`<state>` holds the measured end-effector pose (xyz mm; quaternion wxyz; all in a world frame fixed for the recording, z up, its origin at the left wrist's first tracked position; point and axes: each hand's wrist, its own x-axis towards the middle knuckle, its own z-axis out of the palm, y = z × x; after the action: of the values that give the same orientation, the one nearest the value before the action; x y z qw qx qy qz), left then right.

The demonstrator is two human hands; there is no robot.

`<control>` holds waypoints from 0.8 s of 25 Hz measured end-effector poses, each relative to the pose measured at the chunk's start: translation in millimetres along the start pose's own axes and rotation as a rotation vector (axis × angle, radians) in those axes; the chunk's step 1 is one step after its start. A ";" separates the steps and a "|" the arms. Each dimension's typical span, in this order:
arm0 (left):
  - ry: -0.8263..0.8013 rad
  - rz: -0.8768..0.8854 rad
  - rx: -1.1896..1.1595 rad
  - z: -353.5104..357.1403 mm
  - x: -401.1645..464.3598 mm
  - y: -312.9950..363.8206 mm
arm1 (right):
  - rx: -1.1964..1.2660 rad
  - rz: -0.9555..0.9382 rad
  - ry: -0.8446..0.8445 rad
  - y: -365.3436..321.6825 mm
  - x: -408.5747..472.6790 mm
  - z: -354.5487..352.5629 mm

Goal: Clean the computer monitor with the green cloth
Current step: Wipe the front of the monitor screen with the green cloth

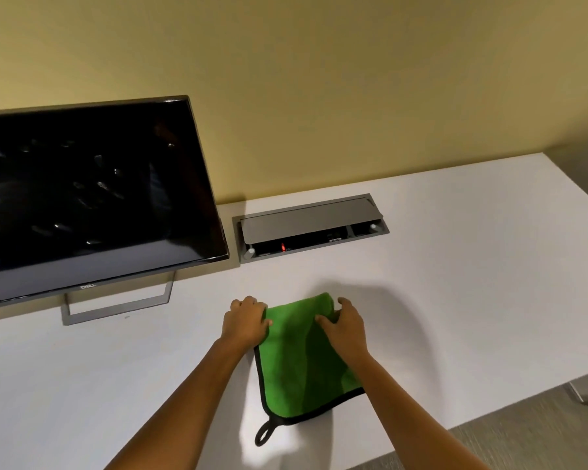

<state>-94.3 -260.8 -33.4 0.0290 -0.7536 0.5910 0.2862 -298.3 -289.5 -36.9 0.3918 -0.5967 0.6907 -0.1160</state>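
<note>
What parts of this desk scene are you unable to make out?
Head view only:
- Monitor: left part cut off by the frame edge.
- Green cloth: far corners hidden under the left hand and right hand.
- Desk socket box: labels too small to read.

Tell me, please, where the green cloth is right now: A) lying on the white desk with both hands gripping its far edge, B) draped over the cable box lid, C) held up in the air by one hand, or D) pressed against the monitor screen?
A: the green cloth lies on the white desk, with the left hand and right hand gripping its far edge.
</note>
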 end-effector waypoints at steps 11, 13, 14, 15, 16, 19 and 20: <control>0.023 0.149 -0.709 -60.4 -58.5 -53.3 | 0.286 -0.195 0.058 -77.7 -37.5 -15.9; 0.081 0.186 -0.734 -80.4 -79.9 -72.0 | 0.287 -0.244 0.093 -103.0 -61.6 -11.7; 0.103 0.207 -0.754 -90.5 -90.5 -83.4 | 0.293 -0.271 0.111 -116.3 -75.2 -9.6; 0.123 0.229 -0.775 -101.9 -104.2 -94.6 | 0.306 -0.290 0.126 -129.4 -88.8 -6.8; 0.142 0.243 -0.810 -112.1 -117.2 -108.6 | 0.327 -0.307 0.136 -144.1 -103.7 -3.6; 0.237 0.228 -1.006 -140.8 -155.4 -146.4 | 0.385 -0.390 0.131 -184.5 -140.8 5.0; 0.279 0.231 -1.067 -149.6 -169.9 -159.6 | 0.391 -0.440 0.115 -200.0 -156.2 8.9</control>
<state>86.6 -121.7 123.6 -0.4662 -0.6251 0.4410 0.4444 -148.6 -196.0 145.6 0.4251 -0.6378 0.5303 -0.3624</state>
